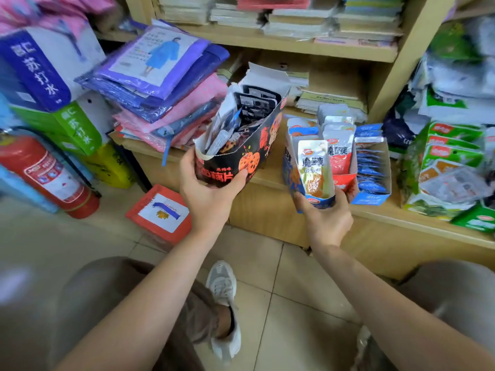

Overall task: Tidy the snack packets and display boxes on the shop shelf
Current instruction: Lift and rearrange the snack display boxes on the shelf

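Observation:
My left hand (211,190) grips the front end of a black display box (257,145) printed with orange lotus-root slices. The box is lifted off the wooden shelf (270,180), tilted, and holds several dark packets (254,105). My right hand (326,215) grips the front of a blue display box (290,172) at the shelf edge, with pale snack packets (314,167) standing in it. Beside it stand a red box (344,180) with red-and-white packets and a blue box (375,183) of blue packets.
A stack of bagged raincoats (166,84) lies on the shelf to the left. Green snack boxes (452,167) crowd the right end. Books (332,100) lie behind. On the tiled floor are a red fire extinguisher (51,175), soda-water cartons (40,70) and a red notebook (160,212).

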Available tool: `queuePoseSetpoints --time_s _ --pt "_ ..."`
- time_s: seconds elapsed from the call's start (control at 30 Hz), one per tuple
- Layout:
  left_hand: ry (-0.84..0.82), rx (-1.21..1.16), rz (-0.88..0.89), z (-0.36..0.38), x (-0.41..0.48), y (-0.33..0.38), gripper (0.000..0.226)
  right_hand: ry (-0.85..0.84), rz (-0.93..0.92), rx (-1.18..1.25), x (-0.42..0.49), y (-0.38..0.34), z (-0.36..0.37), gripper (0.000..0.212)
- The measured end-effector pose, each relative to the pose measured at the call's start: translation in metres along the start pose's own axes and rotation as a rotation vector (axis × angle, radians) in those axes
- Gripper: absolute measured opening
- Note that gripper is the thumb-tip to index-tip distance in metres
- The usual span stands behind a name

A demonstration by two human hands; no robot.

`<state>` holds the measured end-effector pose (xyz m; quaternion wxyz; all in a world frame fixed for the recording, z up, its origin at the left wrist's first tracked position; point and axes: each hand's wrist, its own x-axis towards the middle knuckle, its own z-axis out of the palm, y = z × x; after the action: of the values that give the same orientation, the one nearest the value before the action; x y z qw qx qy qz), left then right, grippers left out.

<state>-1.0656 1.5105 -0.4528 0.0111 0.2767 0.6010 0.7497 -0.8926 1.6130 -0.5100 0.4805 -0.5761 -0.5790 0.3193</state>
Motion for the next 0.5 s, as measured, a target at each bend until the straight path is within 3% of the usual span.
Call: queuePoseSetpoints --time_s 0.13,0.3,0.5 --pt "0.003 -0.039 0.015 0.0 0.0 0.006 0.087 0.061 -0.032 0.13 0.007 0.009 0.02 0.079" --pt "-0.019 -0.076 0.011 -0.002 0.0 0.011 0.088 -0.063 -0.083 0.11 0.01 0.022 0.034 0.071" --pt "-0.003 -0.061 0.01 -0.002 0.001 0.011 0.088 -0.094 -0.171 0.018 0.012 0.024 0.028 0.068"
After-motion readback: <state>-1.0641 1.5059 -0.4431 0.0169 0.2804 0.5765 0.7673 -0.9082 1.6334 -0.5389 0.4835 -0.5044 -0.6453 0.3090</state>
